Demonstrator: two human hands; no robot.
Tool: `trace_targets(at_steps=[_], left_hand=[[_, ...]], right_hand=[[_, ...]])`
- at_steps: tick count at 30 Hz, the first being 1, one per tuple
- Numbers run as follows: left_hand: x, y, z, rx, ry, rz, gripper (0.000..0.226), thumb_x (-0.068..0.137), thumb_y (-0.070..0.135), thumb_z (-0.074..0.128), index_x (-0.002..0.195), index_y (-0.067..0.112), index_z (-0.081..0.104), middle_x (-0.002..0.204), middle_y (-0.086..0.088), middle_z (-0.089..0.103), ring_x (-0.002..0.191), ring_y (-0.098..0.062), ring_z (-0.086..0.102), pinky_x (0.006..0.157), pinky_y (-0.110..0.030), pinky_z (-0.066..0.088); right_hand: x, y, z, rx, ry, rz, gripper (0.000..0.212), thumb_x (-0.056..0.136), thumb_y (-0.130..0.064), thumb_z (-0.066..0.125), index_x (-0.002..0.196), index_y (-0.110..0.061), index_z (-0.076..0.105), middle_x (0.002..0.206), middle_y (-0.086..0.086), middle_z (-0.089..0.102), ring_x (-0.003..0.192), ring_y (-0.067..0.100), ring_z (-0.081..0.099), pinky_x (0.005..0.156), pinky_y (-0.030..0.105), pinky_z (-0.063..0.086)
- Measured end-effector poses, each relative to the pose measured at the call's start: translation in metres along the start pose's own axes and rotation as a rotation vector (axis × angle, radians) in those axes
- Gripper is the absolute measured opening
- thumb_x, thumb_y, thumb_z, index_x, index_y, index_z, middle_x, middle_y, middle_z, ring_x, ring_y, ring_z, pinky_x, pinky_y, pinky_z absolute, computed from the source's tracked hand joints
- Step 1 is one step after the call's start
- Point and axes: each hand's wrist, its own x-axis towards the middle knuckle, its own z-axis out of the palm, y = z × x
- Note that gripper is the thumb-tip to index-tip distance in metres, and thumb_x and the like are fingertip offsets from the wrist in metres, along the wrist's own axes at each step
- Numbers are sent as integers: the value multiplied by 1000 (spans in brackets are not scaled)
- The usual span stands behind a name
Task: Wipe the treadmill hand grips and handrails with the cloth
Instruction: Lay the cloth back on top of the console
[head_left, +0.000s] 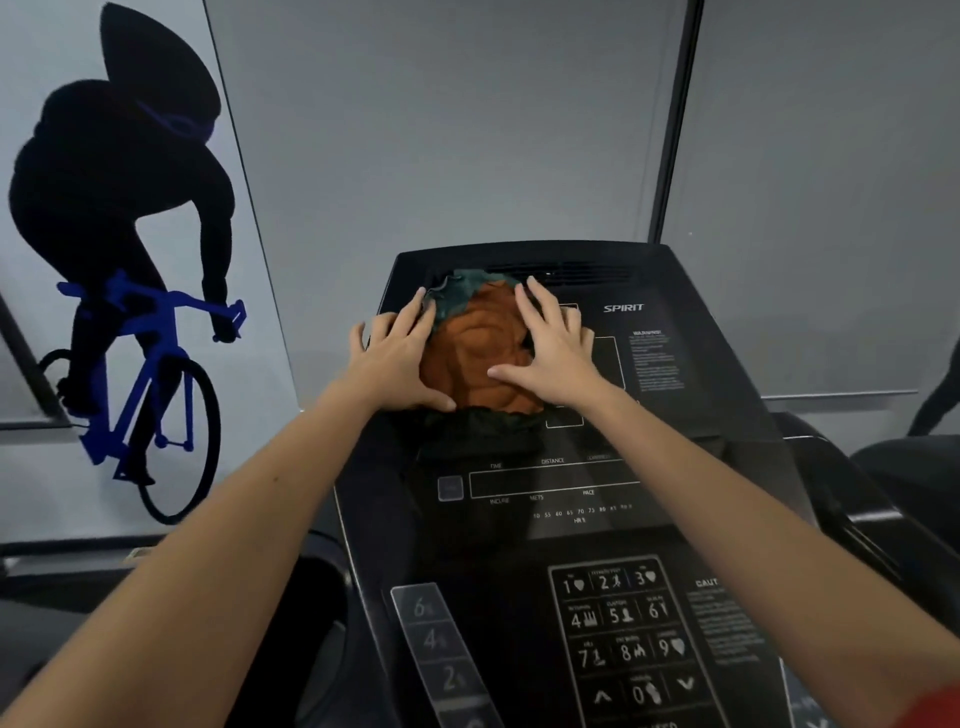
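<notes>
fingers of both hands lay spread and nearly straight on the cloth (475, 353), pinching nothing. the left hand (395, 356) pressed against the cloth's left flank, its thumb along the lower edge. the right hand (553, 353) lay flat over the right side, thumb reaching across the folds. the cloth was a soft, crumpled mound, rust-orange with a teal border at the top. it sat on the upper part of the treadmill console (722, 415), just below the vent slots (587, 273). the console was glossy black plastic marked "spirit", with a long display window (550, 483) below the cloth and a number keypad (623, 639) nearer the person. bare forearms crossed over the console's sides. on the grey wall to the left hung a poster (130, 291) of a black cyclist on a blue bike.
</notes>
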Motion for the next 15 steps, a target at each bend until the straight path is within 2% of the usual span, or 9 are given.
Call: trace_targets(at_steps=[3,6,8,10,12,15], left_hand=[[-7,-2,8,-19,-11,-16,122,64,64,70,149,25,-7,155,5,-21,143,-25,-6,114,-52,1],[-17,-1,13,-72,86,-16,118,65,61,71,149,24,-2,155,2,-20,143,-25,-8,114,-50,-1],[-27,3,19,-82,228,23,109,69,57,71,150,24,5,157,0,-11,143,-24,-4,114,-48,-2],[-35,8,26,-63,299,58,94,76,51,68,149,26,14,156,0,7,142,-24,6,114,-47,0],[-38,13,29,-18,213,48,78,85,47,59,148,28,18,153,3,19,140,-23,13,113,-49,0],[-46,21,24,11,103,-19,70,90,44,52,148,28,16,155,4,15,142,-22,10,113,-52,-1]], right_hand=[[-18,-1,10,-85,77,-43,89,81,-49,62,149,-28,8,156,-5,-7,139,28,4,112,51,10],[-39,2,18,-87,176,-83,70,85,-43,59,145,-28,25,155,-4,8,139,23,9,111,48,10],[-49,4,21,-75,147,-90,64,87,-43,57,143,-28,31,155,-7,15,140,19,12,110,44,9],[-52,6,23,-84,33,-72,64,87,-48,53,144,-31,29,155,-9,13,142,17,9,111,42,6],[-51,7,22,-66,-57,-35,65,87,-50,53,144,-32,26,156,-10,10,143,15,5,113,43,4],[-54,1,13,-31,-91,-15,68,86,-47,57,144,-31,27,156,-9,11,143,15,5,114,45,3]])
